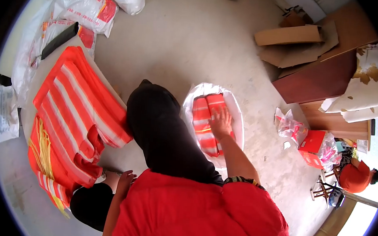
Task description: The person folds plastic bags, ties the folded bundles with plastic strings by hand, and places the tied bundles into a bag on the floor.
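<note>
Red-and-white striped bundles of folded, cloth-like material (202,113) are what I am working on; they lie side by side inside a white plastic sack (239,121) near the centre of the frame, with a narrow yellow band (203,130) across them. Closest to my view, at the bottom, is the wearer's red short-sleeved shirt (192,209). Just left of it is the left hand (126,181), partly hidden; I cannot tell how far its fingers are closed or whether they have hold of anything. A black-clothed leg (154,124) reaches up the middle of the frame, beside the sack. Over the sack's mouth, the right hand (221,122) lies on the bundles with its fingers spread, gripping nothing that I can see.

I judge the step in hand to be packing: settling the bundles into the sack. As I read it, the next move calls for even downward pressure without dragging the rim inward, with the left hand free to steady it.

Farther off, at the left, are a broad sheet of red-and-white striped material (69,93) and loose yellow strips (44,146). Printed white plastic bags (85,10) fill the upper left, an open brown cardboard carton (289,36) the upper right, and a seated person in orange-red (353,176) the far right.
</note>
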`<control>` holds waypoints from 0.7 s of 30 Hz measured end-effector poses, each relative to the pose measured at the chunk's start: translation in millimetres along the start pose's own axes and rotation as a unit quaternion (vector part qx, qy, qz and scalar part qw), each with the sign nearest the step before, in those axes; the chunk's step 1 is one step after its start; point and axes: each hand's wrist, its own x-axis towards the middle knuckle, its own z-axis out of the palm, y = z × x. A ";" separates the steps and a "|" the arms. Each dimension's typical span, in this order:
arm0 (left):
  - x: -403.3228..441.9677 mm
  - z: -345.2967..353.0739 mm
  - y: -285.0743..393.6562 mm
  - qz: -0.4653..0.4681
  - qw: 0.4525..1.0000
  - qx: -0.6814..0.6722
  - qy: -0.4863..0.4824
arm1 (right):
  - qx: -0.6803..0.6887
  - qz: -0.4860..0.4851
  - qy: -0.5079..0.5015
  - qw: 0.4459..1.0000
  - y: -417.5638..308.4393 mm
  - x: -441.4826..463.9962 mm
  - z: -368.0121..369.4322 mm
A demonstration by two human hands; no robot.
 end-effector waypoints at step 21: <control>-0.6 12.5 -4.3 0.183 0.966 0.165 0.078 | 0.450 -0.379 0.124 0.799 -244.1 -1.8 -222.8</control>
